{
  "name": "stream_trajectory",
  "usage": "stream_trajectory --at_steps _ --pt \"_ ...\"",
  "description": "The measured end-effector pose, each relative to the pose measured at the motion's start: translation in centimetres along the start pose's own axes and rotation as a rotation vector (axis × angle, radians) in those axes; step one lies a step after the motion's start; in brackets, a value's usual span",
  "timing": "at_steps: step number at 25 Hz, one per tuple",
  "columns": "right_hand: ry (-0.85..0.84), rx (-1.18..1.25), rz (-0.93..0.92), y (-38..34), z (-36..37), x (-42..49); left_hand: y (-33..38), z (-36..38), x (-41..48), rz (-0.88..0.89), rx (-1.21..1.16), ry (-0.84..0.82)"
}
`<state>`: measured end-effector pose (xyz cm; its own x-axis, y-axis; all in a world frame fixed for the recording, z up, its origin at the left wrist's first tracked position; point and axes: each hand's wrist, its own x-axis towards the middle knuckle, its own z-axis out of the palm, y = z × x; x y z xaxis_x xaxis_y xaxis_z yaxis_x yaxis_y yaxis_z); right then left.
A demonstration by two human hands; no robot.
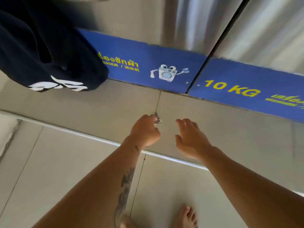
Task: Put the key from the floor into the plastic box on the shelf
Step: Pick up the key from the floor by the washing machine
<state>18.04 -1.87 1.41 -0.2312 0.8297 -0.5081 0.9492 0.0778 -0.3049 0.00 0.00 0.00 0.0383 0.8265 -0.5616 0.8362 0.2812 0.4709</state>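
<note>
A small metal key on a ring [157, 120] shows at the fingertips of my left hand [145, 131], low over the raised tiled step. My left hand's fingers are curled around the key, pinching it. To the right of it, my right hand [190, 137] hovers with fingers spread and nothing in it. The plastic box and the shelf are out of view.
Blue base panels [144, 63] of steel washing machines run along the back, one marked 10 KG [232, 88]. A dark garment [41, 51] hangs at the upper left. A metal-edged step [92, 136] crosses the tiled floor. My bare feet [185, 216] stand below.
</note>
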Motion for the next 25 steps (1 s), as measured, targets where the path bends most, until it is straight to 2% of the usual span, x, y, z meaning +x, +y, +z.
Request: stream_trajectory --at_steps 2,4,9,14,19,25 --pt "0.041 -0.028 0.018 1.4 2.7 2.2 -0.9 2.4 2.9 0.090 0.049 0.105" --pt "0.026 -0.064 0.032 2.8 5.0 3.4 -1.6 4.6 5.2 0.128 0.136 0.131" --pt "0.006 0.025 0.113 4.3 7.9 4.5 -3.4 8.0 6.8 0.231 0.324 0.282" --pt "-0.091 0.055 0.103 3.1 5.3 3.1 -3.1 7.0 5.1 0.130 0.367 0.129" --pt "-0.088 0.043 0.054 -0.7 0.0 -0.8 -2.5 1.5 -0.1 -0.007 0.159 0.193" --pt "-0.078 -0.005 -0.016 -8.6 -9.6 -8.8 1.8 -11.0 -12.6 -0.130 -0.141 0.251"
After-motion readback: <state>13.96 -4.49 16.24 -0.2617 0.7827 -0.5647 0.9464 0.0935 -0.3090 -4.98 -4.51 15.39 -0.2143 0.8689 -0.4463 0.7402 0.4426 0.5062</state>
